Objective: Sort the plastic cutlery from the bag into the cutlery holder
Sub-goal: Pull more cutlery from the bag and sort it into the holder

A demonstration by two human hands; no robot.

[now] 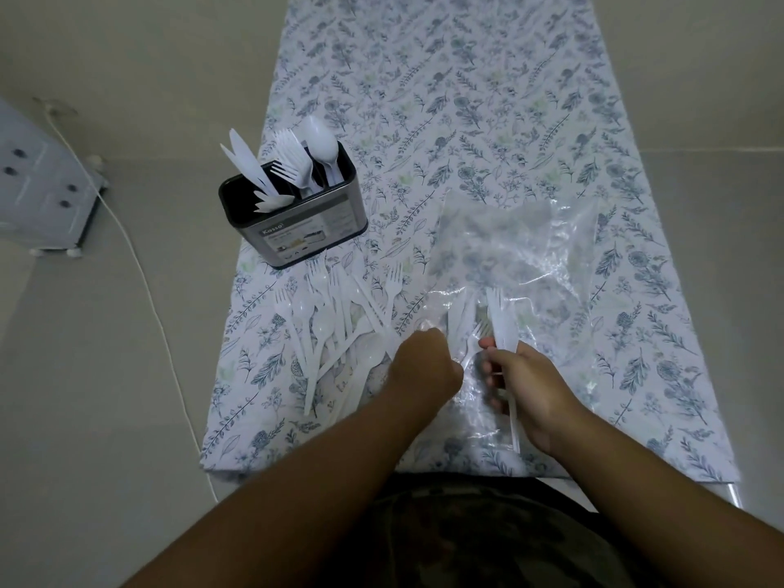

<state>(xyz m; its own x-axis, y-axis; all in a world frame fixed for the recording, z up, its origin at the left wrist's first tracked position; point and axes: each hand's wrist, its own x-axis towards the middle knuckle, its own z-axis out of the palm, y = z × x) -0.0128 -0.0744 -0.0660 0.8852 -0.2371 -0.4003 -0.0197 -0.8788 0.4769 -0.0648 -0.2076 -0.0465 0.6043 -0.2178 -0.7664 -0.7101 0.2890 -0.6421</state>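
A metal cutlery holder point(305, 222) stands at the table's left, with white knives, forks and spoons upright in its compartments. A heap of loose white plastic cutlery point(335, 333) lies in front of it. The clear plastic bag point(509, 256) lies flat to the right, with a few white pieces point(460, 314) still inside near its opening. My left hand point(420, 367) is curled, pinching the bag's edge beside the heap. My right hand point(526, 388) grips a couple of white cutlery pieces point(505, 328) at the bag's mouth.
A floral cloth point(466, 99) covers the long table. On the floor at left stand a grey box point(38, 184) and a white cable point(140, 265). The table's front edge point(424, 471) is right under my forearms.
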